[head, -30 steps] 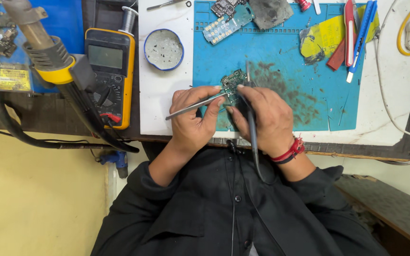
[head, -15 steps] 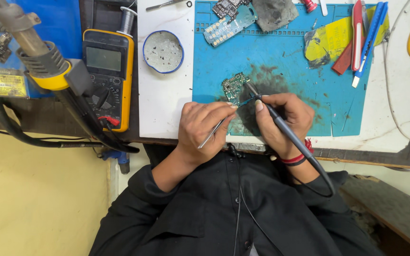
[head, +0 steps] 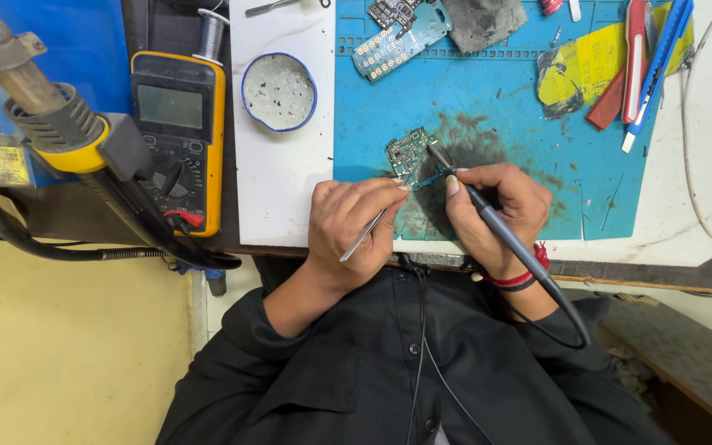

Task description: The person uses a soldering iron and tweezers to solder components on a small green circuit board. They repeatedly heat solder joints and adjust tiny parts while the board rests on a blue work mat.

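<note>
A small green circuit board (head: 408,153) lies on a stained blue work mat (head: 496,107). My left hand (head: 354,227) grips metal tweezers (head: 366,235), whose tips reach toward the board's lower edge. My right hand (head: 492,216) holds a dark soldering iron (head: 488,216) like a pen, with its tip resting on the board's right edge. The iron's cable runs back past my wrist, which wears a red band.
A yellow multimeter (head: 176,140) and a hot-air gun (head: 59,136) sit at the left. A round blue-rimmed dish (head: 278,91) lies on a white pad. Another circuit board (head: 401,33), a grey cloth (head: 481,21), yellow sheet (head: 587,70) and red and blue tools (head: 648,58) sit at the mat's far side.
The left hand has drawn the tweezers in, from lying across toward the board to angled under the palm. The right hand shifted the iron so its tip meets the board.
</note>
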Available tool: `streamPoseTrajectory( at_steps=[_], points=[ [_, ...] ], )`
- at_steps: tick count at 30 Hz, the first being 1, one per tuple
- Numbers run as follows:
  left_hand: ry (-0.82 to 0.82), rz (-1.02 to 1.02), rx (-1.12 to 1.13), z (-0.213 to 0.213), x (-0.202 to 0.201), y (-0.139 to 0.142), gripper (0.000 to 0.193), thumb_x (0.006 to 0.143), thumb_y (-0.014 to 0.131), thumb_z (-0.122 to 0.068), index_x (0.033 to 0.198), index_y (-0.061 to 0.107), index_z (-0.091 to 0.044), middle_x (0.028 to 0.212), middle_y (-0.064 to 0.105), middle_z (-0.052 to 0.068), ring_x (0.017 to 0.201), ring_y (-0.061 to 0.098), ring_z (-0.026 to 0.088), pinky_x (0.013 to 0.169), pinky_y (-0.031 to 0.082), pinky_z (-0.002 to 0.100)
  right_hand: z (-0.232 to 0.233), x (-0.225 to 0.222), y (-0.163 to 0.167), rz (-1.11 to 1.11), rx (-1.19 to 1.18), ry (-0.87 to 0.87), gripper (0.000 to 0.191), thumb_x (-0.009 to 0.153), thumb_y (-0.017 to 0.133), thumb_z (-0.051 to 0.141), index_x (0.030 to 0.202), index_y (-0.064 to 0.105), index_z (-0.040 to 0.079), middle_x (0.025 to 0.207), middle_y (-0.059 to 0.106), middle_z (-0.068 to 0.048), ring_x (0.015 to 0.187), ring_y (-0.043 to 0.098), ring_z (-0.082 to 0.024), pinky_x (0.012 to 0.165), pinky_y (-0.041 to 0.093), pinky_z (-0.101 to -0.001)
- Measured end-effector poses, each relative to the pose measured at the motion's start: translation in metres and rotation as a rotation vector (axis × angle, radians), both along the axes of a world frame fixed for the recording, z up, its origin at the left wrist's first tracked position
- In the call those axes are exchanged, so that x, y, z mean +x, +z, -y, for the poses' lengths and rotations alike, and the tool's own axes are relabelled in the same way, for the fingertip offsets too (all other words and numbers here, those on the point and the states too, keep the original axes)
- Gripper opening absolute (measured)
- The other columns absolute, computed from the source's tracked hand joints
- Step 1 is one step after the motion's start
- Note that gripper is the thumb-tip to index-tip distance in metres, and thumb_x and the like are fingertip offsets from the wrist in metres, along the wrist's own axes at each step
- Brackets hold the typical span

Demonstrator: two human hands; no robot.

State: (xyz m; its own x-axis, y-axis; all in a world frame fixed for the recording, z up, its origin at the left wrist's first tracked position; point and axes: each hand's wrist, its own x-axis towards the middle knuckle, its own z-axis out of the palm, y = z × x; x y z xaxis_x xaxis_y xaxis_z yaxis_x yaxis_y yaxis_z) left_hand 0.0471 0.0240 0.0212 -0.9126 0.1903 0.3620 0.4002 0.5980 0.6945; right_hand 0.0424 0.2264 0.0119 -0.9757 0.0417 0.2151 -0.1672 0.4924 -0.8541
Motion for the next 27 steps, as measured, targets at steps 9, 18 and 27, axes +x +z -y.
streamPoseTrajectory(
  at_steps=[9, 18, 27],
  points=[
    [0.001, -0.003, 0.012, 0.0011, -0.0003, -0.0002, 0.014, 0.095, 0.075, -0.008, 0.109, 0.070, -0.011, 0.108, 0.075, 0.001, 0.092, 0.070, 0.018, 0.083, 0.041, 0.033, 0.0011, 0.0001, -0.0013, 0.013, -0.016, -0.022, 0.011, 0.094, 0.079, 0.004, 0.099, 0.070, 0.000, 0.080, 0.069, -0.005, 0.069, 0.062, -0.009, 0.065, 0.047, -0.0247],
    [0.002, -0.001, 0.012, 0.0002, -0.0007, -0.0010, 0.014, 0.096, 0.075, -0.008, 0.108, 0.069, -0.011, 0.107, 0.075, 0.001, 0.093, 0.071, 0.018, 0.084, 0.042, 0.033, -0.0015, -0.0008, -0.0004, -0.002, -0.017, 0.021, 0.010, 0.095, 0.079, 0.004, 0.100, 0.071, 0.000, 0.084, 0.070, -0.006, 0.065, 0.061, -0.007, 0.061, 0.046, -0.0219],
    [0.005, 0.001, 0.013, -0.0009, -0.0006, -0.0003, 0.014, 0.096, 0.076, -0.009, 0.109, 0.070, -0.011, 0.106, 0.075, 0.001, 0.092, 0.070, 0.018, 0.084, 0.041, 0.033, -0.0005, -0.0009, -0.0008, 0.007, -0.008, -0.019, 0.011, 0.093, 0.080, 0.003, 0.099, 0.071, 0.000, 0.080, 0.069, -0.005, 0.068, 0.061, -0.008, 0.065, 0.047, -0.0243]
  ],
)
